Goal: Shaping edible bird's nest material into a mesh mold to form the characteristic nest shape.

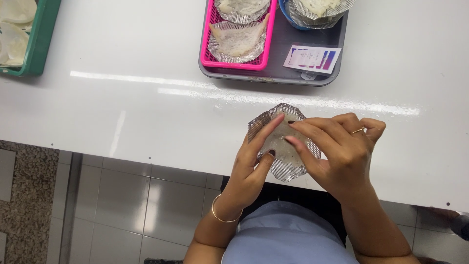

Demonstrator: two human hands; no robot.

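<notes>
A folded piece of grey metal mesh point(293, 168) with a pale, translucent white piece inside it is held over the front edge of the white table point(146, 112). My left hand point(251, 166) grips the mesh from the left, fingers along its top and thumb under it. From the right, my right hand point(342, 151) pinches the same mesh with fingertips pressed on the pale piece. A gold ring sits on a right finger, and a gold bangle circles my left wrist.
A dark grey tray point(281, 73) at the back holds a pink basket point(264, 54) with mesh-wrapped pale pieces, a blue bowl point(288, 17) with more, and a small card point(312, 58). A green crate point(41, 44) stands at the far left. Tiled floor lies below the table.
</notes>
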